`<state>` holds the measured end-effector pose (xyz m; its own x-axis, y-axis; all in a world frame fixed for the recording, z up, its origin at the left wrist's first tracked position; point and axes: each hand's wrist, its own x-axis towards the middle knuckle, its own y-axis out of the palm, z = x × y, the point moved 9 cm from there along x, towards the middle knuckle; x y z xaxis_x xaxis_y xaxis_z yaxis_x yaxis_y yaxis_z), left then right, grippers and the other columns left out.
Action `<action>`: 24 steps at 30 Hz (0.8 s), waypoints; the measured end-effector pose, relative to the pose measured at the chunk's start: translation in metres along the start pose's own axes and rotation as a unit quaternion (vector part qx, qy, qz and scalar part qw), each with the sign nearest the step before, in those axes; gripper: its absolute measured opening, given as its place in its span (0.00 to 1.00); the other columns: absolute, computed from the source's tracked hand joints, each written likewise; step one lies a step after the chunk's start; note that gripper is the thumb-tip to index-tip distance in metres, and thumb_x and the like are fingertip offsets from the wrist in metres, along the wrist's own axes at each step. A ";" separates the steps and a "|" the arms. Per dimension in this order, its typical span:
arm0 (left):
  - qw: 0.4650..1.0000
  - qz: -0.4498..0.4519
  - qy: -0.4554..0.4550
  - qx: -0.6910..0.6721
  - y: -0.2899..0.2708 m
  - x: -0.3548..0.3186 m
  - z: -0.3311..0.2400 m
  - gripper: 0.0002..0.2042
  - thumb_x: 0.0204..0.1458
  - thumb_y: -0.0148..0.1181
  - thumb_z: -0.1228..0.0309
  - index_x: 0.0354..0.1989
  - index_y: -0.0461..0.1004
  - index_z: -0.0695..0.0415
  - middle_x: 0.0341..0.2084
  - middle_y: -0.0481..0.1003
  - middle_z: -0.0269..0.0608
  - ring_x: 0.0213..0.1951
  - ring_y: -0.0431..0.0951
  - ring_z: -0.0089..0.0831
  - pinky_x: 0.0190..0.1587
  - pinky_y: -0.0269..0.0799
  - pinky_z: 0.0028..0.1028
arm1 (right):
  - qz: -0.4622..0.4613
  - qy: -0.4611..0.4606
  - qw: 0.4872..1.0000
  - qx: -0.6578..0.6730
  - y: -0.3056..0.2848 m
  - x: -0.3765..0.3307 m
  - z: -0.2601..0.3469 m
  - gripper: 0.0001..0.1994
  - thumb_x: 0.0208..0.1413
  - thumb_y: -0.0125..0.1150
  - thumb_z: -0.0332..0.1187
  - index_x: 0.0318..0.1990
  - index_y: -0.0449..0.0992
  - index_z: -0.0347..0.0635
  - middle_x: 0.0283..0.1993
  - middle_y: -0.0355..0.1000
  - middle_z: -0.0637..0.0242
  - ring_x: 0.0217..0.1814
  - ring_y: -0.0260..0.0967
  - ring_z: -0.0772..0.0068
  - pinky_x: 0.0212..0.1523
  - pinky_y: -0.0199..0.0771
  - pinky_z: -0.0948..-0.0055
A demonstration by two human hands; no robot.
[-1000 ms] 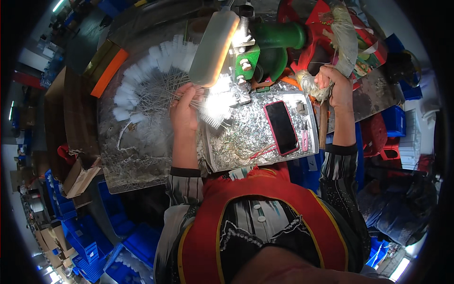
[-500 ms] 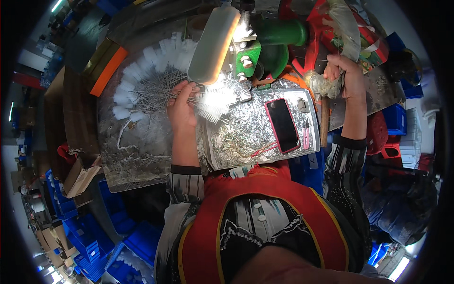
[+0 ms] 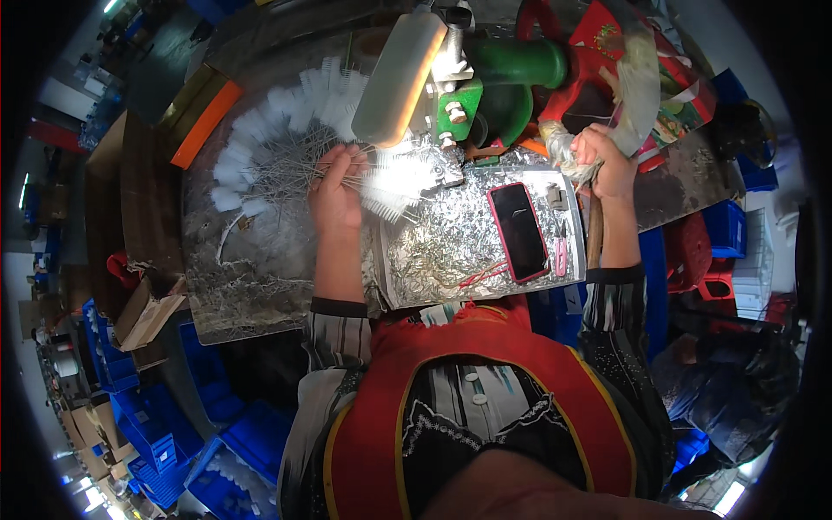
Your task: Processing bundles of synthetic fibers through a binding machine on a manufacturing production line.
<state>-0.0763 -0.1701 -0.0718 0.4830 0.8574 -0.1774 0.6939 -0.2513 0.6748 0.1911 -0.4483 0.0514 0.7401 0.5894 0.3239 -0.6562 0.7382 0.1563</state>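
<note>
My left hand (image 3: 336, 195) is closed on the thin wire stem of a white-bristled brush (image 3: 387, 191), whose bristles lie under bright light beside the metal end of a green machine (image 3: 468, 108). Behind that hand, several similar white brushes (image 3: 251, 156) fan out in a pile with their wire stems crossing inward. On the right, my right hand (image 3: 608, 165) grips a wrapped lever handle (image 3: 562, 143) covered in pale, worn wrapping. A wooden stick (image 3: 594, 230) hangs below this hand. The fingertips of my left hand partly hide the stem.
A foil-covered board (image 3: 433, 260) carries a phone in a pink case (image 3: 518, 232) and small pink snips (image 3: 561, 251). An oblong lamp (image 3: 399, 78) overhangs the brushes. Left stands an orange-edged box (image 3: 206, 126); blue bins (image 3: 251, 442) sit low on the left.
My right hand has moved left and slightly down along with the wrapped handle. My left hand and the brush have stayed nearly in place.
</note>
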 end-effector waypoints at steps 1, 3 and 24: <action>1.000 -0.001 0.002 0.001 -0.001 0.000 0.001 0.11 0.45 0.53 0.81 0.39 0.66 0.67 0.32 0.73 0.49 0.32 0.73 0.34 0.36 0.71 0.28 | -0.029 0.050 0.998 0.000 0.000 -0.002 0.002 0.10 0.43 0.52 0.25 0.13 0.66 0.36 0.13 0.62 0.63 0.18 0.61 0.73 0.24 0.62 0.76; 1.000 -0.004 0.010 -0.004 -0.002 0.001 0.002 0.11 0.45 0.53 0.81 0.38 0.66 0.67 0.32 0.73 0.49 0.32 0.73 0.33 0.36 0.70 0.29 | -0.069 0.104 0.992 -0.022 0.001 0.002 0.011 0.12 0.43 0.52 0.27 0.11 0.63 0.39 0.12 0.60 0.64 0.18 0.60 0.72 0.25 0.61 0.75; 1.000 -0.005 0.013 -0.008 0.015 0.005 0.006 0.09 0.47 0.52 0.82 0.38 0.66 0.65 0.34 0.72 0.50 0.33 0.73 0.35 0.38 0.72 0.30 | 0.020 -0.058 0.998 0.031 0.001 -0.004 -0.002 0.08 0.42 0.51 0.23 0.14 0.65 0.34 0.13 0.61 0.65 0.16 0.58 0.74 0.26 0.62 0.76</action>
<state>-0.0603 -0.1722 -0.0663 0.4615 0.8716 -0.1656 0.6902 -0.2354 0.6843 0.1880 -0.4490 0.0482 0.6936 0.5735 0.4359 -0.6954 0.6911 0.1972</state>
